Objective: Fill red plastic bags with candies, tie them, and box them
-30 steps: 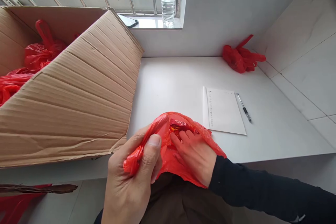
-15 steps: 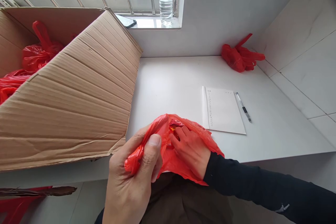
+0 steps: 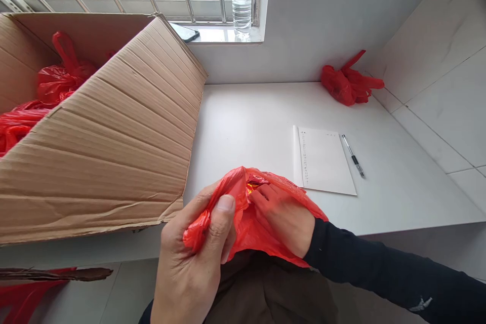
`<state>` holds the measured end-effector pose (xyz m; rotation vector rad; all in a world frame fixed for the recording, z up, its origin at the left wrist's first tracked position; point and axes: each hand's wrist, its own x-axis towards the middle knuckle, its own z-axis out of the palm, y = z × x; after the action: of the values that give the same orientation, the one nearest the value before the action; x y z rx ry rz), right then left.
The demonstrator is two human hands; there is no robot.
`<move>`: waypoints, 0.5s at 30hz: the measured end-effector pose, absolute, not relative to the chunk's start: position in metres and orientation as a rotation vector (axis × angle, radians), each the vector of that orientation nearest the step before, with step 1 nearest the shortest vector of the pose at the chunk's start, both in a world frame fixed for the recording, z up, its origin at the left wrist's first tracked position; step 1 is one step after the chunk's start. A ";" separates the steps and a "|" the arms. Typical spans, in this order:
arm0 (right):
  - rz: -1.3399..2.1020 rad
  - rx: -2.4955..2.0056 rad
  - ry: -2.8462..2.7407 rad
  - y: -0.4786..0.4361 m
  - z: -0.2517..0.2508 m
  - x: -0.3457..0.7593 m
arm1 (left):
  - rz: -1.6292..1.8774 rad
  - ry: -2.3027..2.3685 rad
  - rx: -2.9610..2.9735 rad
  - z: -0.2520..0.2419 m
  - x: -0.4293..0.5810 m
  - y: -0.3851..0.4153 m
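Note:
Gathered red plastic of an opened bag [image 3: 231,185] is pinched between the thumb and fingers of my left hand [image 3: 199,250], at the lower middle of the view. My right hand [image 3: 283,217] reaches into the same bag from the right, its fingertips partly hidden by red film. Beside those fingertips, inside the bag, lies a shiny red and gold wrapped item [image 3: 255,183]. Whether my right fingers hold it cannot be made out.
A large cardboard box [image 3: 114,147] with red bags [image 3: 63,78] stands left. On the white table [image 3: 235,121] are a notepad [image 3: 326,162], a pen [image 3: 353,157] and a knotted red bag [image 3: 347,83]. A bottle [image 3: 242,5] and phone [image 3: 188,34] rest on the sill.
My right hand has shifted slightly right inside the bag, and more of the shiny wrapped item shows. My left hand still grips the bag's edge.

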<state>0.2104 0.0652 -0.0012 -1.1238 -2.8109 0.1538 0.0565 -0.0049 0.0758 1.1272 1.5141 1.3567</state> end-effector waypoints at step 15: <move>0.048 -1.283 -2.986 0.060 -0.003 0.244 | 1.342 1.477 1.123 0.076 0.056 -0.006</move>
<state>0.2438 0.0598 -0.0026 -1.2830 -2.9856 0.0478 0.0564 -0.0064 0.0761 1.1233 1.4774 1.3421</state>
